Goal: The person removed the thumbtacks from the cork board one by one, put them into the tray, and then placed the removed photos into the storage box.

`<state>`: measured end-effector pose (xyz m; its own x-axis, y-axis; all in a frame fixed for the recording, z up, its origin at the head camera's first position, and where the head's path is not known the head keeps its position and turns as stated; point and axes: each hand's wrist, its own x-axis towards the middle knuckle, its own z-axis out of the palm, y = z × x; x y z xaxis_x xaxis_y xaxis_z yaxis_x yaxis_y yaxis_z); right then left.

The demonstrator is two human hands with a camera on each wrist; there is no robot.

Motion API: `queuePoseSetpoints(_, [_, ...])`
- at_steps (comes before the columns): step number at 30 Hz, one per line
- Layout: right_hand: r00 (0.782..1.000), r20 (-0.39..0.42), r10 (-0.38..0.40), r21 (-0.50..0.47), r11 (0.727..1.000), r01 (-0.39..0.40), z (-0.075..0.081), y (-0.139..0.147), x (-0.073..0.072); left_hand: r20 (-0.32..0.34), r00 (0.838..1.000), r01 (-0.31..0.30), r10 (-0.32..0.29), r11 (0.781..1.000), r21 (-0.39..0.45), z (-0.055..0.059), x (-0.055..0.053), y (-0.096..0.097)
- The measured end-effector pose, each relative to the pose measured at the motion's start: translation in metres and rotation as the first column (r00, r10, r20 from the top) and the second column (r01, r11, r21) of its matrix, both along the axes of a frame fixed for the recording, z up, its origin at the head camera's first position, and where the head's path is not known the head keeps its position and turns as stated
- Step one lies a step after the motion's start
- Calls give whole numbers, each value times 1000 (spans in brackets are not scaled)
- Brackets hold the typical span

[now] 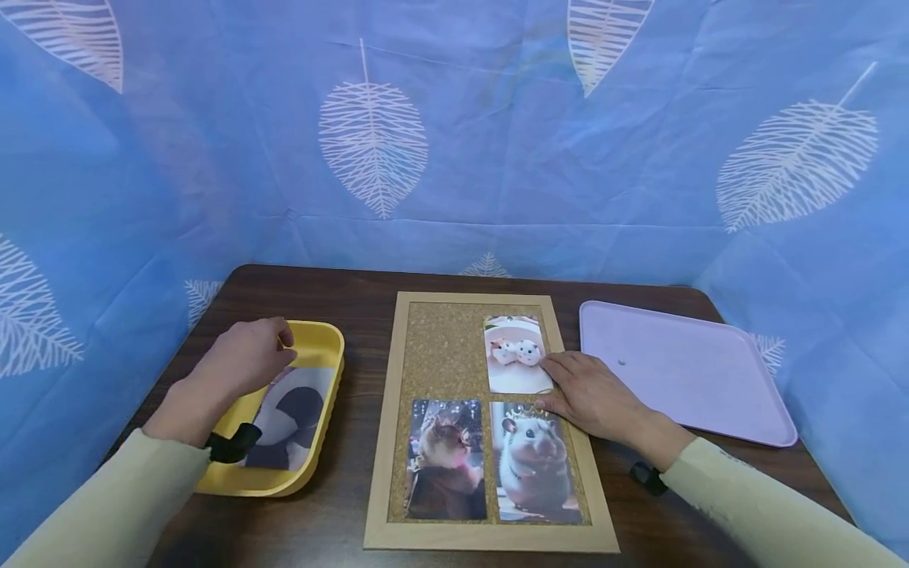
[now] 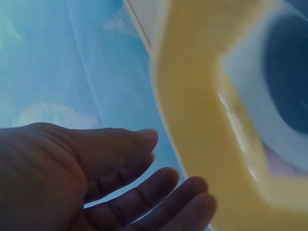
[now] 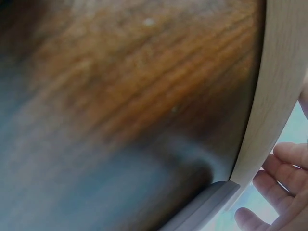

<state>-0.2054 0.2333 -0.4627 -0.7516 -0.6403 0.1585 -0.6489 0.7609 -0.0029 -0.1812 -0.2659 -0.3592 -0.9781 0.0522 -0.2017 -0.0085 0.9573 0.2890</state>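
My left hand hovers at the left side of a yellow tray, its fingers loosely bent. In the left wrist view nothing shows between the thumb and the fingers. Inside the tray lies a grey-and-dark picture card. My right hand rests at the right edge of a wood-framed cork board. Its fingertips touch the photo of two white hamsters, and the thumb reaches the top of the crowned hamster photo. A third, darker animal photo lies at the board's lower left.
To the right of the board lies a lilac tray with a tiny object on it. Everything stands on a dark wooden table. Blue leaf-patterned cloth hangs behind and at both sides.
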Motion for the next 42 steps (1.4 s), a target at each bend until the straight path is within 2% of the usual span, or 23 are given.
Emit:
queuePoseSetpoints(4, [1000, -2, -3, 2, 1000, 3, 0, 1, -2, -101, 993, 64, -65, 998, -13, 8, -7, 39])
queuePoseSetpoints(8, [1000, -6, 5, 3, 1000, -5, 0, 2, -3, -202, 971, 121, -125, 992, -31, 8, -19, 83])
queuePoseSetpoints(11, [1000, -14, 12, 0, 1000, -12, 1, 3, -4, -279, 936, 210, -214, 977, -43, 4, -29, 111])
queuePoseSetpoints(15, [999, -48, 26, -17, 999, -27, 4, 2, -6, -332, 878, 337, -344, 938, -81, -8, -40, 144])
queuePoseSetpoints(21, [999, -50, 9, -21, 1000, -10, 7, 1, -10, -338, 793, 465, -507, 862, -202, -36, -56, 186])
queuePoseSetpoints(23, [999, -37, -1, -15, 1000, 0, 7, 0, -11, -329, 775, 488, -540, 842, -231, -44, -61, 197])
queuePoseSetpoints(25, [1000, -26, -8, -10, 1000, 7, 6, 0, -12, -309, 775, 495, -552, 833, -247, -50, -66, 206])
queuePoseSetpoints(30, [1000, -12, -22, -8, 1000, 22, 4, 1, -12, -187, 817, 499, -546, 831, -247, -59, -76, 219])
queuePoseSetpoints(33, [1000, -6, -31, -4, 1000, 31, 3, 3, -12, -111, 826, 515, -552, 821, -247, -65, -82, 222])
queuePoseSetpoints(35, [999, -4, -33, -2, 999, 33, 2, 5, -12, -77, 822, 531, -564, 809, -253, -69, -86, 224])
queuePoseSetpoints(38, [999, -5, -35, 0, 999, 35, 1, 8, -11, -50, 805, 557, -591, 783, -276, -74, -90, 227])
queuePoseSetpoints(42, [999, -13, -35, 6, 999, 35, 0, 13, -10, -48, 787, 579, -616, 762, -290, -77, -91, 232])
